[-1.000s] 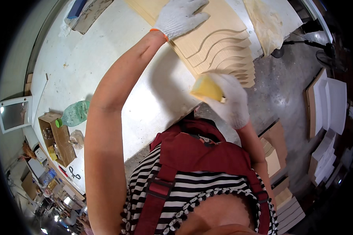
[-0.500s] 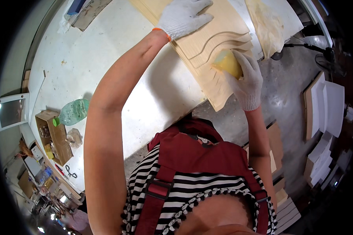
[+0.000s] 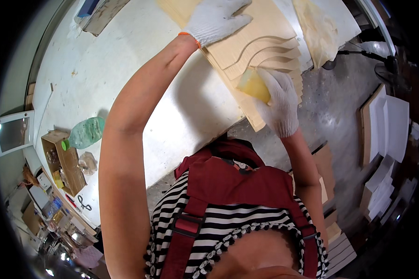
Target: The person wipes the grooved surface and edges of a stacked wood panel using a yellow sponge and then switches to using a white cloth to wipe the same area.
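Observation:
My left hand [image 3: 219, 21], in a white knit glove with an orange cuff, lies flat with fingers spread on a stack of thin pale wooden sheets [image 3: 265, 28]. The sheets are fanned out in steps, and their near edges are cut in wavy curves. In my right hand [image 3: 280, 103], also gloved in white, is a yellow, partly translucent pad [image 3: 255, 86]; its exact kind I cannot make out. That pad rests against the stepped wavy edges near the stack's front corner, which juts past the table edge. My fingers hide part of the pad.
On the white table [image 3: 172, 139] at left stand a green plastic bottle [image 3: 87, 132], an open cardboard box [image 3: 63, 162] and scissors [image 3: 84, 203]. A yellowish crumpled sheet [image 3: 317, 35] lies beyond the stack. White boards [image 3: 391, 125] and a black fan [image 3: 392, 74] are at right.
My right hand has moved left and slightly nearer to me with the yellow pad, uncovering more of the wavy edges. My left hand stays in nearly the same place.

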`<action>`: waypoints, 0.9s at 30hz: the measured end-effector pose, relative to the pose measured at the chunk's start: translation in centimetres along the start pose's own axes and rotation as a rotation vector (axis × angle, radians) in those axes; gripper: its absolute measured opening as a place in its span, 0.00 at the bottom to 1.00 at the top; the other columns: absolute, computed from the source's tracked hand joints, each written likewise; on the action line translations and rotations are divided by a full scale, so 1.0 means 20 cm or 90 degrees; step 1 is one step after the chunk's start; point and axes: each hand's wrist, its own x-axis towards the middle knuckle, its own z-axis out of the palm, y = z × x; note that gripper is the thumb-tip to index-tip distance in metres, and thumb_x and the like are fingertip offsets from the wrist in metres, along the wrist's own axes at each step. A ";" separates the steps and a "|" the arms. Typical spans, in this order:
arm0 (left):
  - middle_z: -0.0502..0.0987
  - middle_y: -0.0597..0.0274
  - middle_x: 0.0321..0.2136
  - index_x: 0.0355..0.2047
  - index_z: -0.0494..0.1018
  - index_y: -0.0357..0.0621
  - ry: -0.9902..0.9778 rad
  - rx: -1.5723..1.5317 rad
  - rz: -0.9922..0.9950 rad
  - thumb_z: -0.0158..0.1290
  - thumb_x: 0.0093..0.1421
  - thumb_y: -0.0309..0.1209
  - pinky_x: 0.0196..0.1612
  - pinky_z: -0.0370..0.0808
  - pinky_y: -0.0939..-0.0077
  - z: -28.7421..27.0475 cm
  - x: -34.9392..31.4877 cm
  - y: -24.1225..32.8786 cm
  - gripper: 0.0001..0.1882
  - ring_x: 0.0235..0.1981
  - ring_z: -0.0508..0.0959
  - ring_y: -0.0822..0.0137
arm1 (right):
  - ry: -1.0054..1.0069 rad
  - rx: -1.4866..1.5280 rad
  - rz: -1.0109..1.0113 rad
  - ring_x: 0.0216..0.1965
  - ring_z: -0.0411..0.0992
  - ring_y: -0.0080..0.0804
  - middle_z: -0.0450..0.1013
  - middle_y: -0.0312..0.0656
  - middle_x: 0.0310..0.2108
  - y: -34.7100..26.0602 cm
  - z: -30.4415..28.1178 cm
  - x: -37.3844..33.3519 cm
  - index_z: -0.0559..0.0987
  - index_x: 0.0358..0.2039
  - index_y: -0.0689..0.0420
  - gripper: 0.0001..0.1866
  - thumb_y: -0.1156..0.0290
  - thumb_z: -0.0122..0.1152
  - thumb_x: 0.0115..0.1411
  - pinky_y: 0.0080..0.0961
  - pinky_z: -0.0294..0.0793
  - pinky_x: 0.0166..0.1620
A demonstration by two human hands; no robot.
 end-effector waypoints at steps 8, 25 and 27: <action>0.69 0.39 0.60 0.56 0.73 0.35 -0.057 -0.060 -0.018 0.53 0.65 0.41 0.70 0.60 0.54 -0.07 0.01 0.00 0.25 0.65 0.65 0.40 | 0.084 -0.033 0.118 0.45 0.74 0.49 0.76 0.47 0.46 0.07 -0.07 0.02 0.79 0.51 0.58 0.28 0.77 0.70 0.45 0.38 0.76 0.49; 0.72 0.42 0.59 0.55 0.75 0.37 -0.012 -0.007 -0.017 0.55 0.64 0.41 0.69 0.61 0.54 -0.08 -0.01 0.05 0.24 0.64 0.67 0.43 | -0.012 0.000 0.089 0.47 0.76 0.47 0.77 0.48 0.48 0.01 -0.01 0.00 0.80 0.51 0.59 0.28 0.79 0.70 0.46 0.35 0.76 0.50; 0.72 0.42 0.59 0.55 0.74 0.37 -0.012 0.002 -0.018 0.55 0.64 0.41 0.69 0.61 0.54 -0.08 -0.01 0.04 0.24 0.63 0.67 0.43 | -0.118 0.055 0.096 0.48 0.76 0.46 0.77 0.48 0.47 -0.02 -0.04 -0.01 0.79 0.52 0.60 0.28 0.78 0.70 0.47 0.35 0.76 0.52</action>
